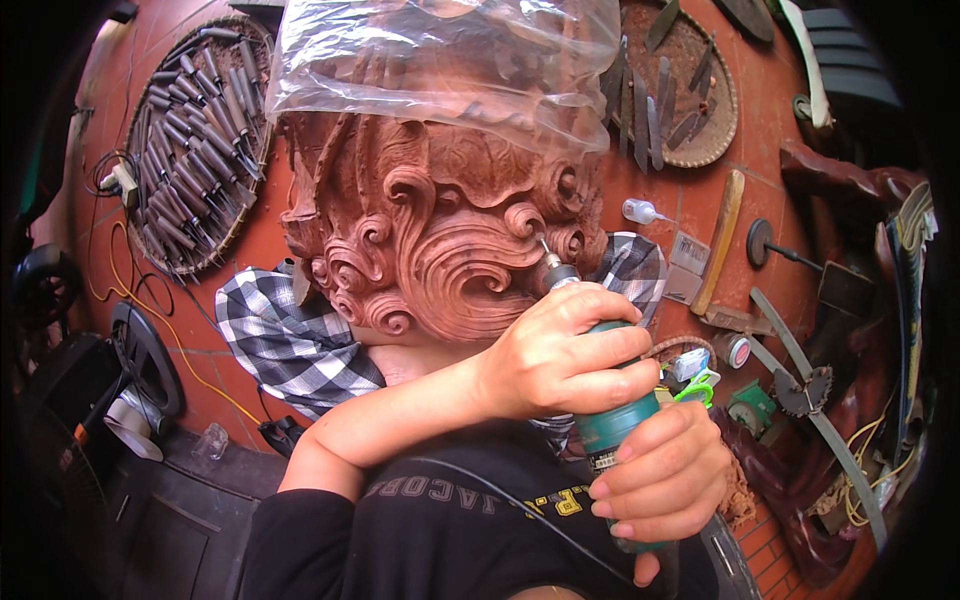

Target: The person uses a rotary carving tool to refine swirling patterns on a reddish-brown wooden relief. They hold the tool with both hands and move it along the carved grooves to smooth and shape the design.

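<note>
A reddish-brown wood carving (450,240) with deep curls and flowing grooves sits in front of me, its far part under clear plastic sheeting (440,75). Both my hands are wrapped round a green die grinder (618,428), which slants up and to the left. My left hand (565,350) crosses over from the left and grips the front of the body near the collar. Lower down, my right hand (665,470) closes round the rear. The thin bit (545,243) points at a curl on the carving's right side; whether it touches the wood I cannot tell.
A round basket of several carving chisels (195,150) lies at left on red tile. Another basket (720,130) with blades stands at far right. A wooden-handled tool (722,240), a small bottle (642,211) and metal bars (830,430) lie at right. A yellow cord (190,365) runs at left.
</note>
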Action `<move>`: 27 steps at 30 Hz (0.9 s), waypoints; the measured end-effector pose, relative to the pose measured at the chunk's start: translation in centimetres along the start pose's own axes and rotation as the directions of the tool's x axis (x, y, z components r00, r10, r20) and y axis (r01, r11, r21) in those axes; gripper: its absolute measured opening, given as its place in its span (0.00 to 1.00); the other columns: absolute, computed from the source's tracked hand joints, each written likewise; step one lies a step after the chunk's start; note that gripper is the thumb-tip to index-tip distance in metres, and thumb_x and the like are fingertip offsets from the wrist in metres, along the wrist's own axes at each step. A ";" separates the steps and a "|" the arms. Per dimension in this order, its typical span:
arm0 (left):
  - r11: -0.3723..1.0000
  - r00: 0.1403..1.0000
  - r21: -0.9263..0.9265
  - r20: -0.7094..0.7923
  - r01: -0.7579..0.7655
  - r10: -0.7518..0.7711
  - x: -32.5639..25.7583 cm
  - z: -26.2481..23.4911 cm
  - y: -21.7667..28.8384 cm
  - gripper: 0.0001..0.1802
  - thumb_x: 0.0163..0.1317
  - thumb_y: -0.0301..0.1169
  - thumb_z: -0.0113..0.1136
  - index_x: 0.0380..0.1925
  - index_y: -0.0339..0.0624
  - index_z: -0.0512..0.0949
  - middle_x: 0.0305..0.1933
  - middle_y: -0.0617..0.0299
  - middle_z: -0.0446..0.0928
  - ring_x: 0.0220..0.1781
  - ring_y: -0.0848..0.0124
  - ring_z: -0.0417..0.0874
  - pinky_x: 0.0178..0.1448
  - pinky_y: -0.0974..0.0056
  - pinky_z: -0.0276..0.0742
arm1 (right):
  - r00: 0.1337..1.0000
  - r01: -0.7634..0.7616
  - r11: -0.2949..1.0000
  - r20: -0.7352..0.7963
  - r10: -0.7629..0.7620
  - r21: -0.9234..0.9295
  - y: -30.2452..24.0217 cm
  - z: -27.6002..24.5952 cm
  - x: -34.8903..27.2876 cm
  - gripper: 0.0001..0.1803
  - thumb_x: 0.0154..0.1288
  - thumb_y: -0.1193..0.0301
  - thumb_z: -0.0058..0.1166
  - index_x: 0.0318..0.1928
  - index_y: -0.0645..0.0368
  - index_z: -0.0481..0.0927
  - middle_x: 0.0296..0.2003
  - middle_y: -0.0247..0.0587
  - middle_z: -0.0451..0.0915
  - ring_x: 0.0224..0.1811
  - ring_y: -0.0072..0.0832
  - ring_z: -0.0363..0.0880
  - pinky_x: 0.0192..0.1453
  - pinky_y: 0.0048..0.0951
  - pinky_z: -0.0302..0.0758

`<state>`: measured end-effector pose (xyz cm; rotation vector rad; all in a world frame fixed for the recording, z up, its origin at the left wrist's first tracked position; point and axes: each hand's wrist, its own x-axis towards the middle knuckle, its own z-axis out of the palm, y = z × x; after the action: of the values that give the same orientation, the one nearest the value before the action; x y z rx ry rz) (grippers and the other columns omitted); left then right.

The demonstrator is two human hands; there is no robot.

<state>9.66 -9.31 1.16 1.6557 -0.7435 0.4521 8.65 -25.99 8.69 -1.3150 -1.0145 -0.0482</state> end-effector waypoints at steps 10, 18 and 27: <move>1.000 1.000 0.003 -0.011 0.001 -0.001 0.2 -0.2 -0.3 0.14 0.50 0.34 0.68 0.39 0.47 0.85 0.42 0.60 0.86 0.47 0.58 0.85 0.43 0.56 0.82 | 1.000 -0.004 1.000 0.000 0.004 0.022 0.5 -0.1 0.7 0.20 0.70 0.48 0.65 0.35 0.51 0.84 0.32 0.31 0.90 0.35 0.24 0.90 0.45 0.25 0.77; 1.000 1.000 -0.003 -0.024 0.000 0.000 -0.1 0.1 0.0 0.14 0.50 0.33 0.68 0.39 0.47 0.85 0.42 0.60 0.85 0.47 0.58 0.85 0.43 0.56 0.83 | 0.999 -0.010 1.000 0.032 0.009 0.002 0.0 -0.3 0.6 0.20 0.69 0.47 0.66 0.34 0.51 0.84 0.32 0.31 0.90 0.34 0.24 0.90 0.45 0.25 0.77; 1.000 0.999 0.011 -0.043 -0.006 0.006 0.4 0.0 -0.4 0.14 0.50 0.33 0.68 0.39 0.47 0.85 0.42 0.60 0.86 0.47 0.57 0.85 0.42 0.57 0.83 | 1.000 0.019 1.000 0.003 -0.019 0.000 0.5 -0.2 1.0 0.20 0.70 0.48 0.65 0.34 0.51 0.84 0.31 0.30 0.90 0.34 0.24 0.90 0.45 0.25 0.78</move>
<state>10.22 -9.35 1.20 1.6496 -0.7154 0.4954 9.68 -25.51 8.94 -1.3054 -1.0296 -0.0609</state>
